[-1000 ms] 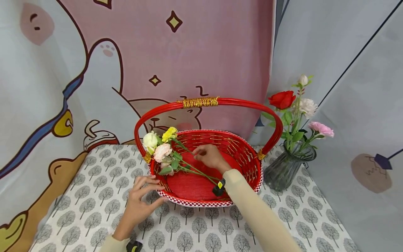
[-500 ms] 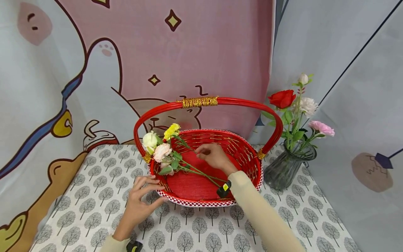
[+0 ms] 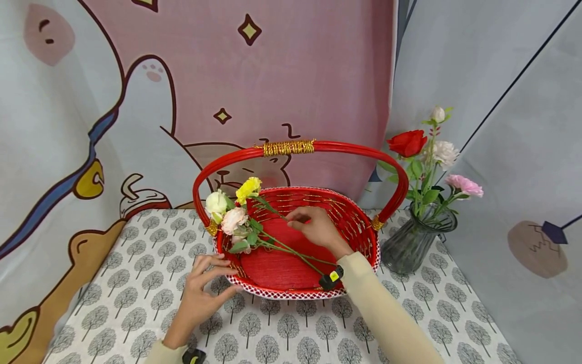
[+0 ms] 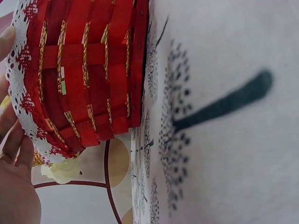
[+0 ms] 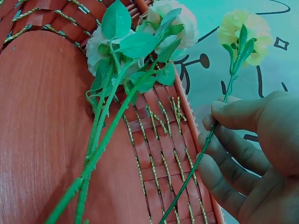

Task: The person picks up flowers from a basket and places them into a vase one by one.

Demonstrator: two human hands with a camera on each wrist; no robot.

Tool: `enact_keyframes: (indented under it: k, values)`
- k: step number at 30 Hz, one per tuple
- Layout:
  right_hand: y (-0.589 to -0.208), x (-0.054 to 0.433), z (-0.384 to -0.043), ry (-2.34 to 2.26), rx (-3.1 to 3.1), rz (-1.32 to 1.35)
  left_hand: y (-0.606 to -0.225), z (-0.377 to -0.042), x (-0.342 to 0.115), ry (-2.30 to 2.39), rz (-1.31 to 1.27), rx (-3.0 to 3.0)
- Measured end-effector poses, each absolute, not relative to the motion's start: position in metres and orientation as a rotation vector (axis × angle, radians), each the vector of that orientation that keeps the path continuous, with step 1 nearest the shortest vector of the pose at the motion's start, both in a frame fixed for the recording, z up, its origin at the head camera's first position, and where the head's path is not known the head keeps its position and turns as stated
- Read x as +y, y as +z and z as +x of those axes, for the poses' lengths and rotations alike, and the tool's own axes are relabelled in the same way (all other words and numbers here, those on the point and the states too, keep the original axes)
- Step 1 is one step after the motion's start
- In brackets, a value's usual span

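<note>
your right hand (image 3: 318, 227) is pinching a yellow flower (image 3: 248, 189) by its thin green stem over the red basket (image 3: 277, 270), thumb and fingers drawing in narrowly, the bloom pointing toward ten o'clock. your left hand (image 3: 200, 303) is resting at the basket's eight o'clock, its fingers spreading wide and touching the white lace edging (image 4: 18, 93). a white rose (image 3: 215, 202) and a pale pink flower (image 3: 234, 221) are lying with their heads near nine to ten o'clock, their stems crossing the basket toward four. at three o'clock, just beside the basket, a smoky grey vase (image 3: 400, 250) is holding a red rose (image 3: 407, 143) and a bright pink flower (image 3: 466, 186), among others. a tree-print tablecloth (image 3: 136, 298) is spreading beneath; a pink backdrop (image 3: 313, 76) is hanging at twelve.
</note>
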State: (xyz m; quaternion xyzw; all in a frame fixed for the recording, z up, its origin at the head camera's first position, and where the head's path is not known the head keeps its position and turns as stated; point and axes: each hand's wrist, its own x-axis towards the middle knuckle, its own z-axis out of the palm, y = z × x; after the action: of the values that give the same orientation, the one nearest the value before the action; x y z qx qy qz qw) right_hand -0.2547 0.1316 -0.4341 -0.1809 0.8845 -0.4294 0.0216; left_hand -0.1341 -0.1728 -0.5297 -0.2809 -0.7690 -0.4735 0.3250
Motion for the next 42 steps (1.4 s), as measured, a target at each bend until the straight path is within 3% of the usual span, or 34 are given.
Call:
enact_keyframes:
  k: [42]
  values:
    - [-0.396, 0.192, -0.191, -1.457, 2.807, -0.577, -0.527, -0.131, -0.173, -1.264, -0.708, -2.068]
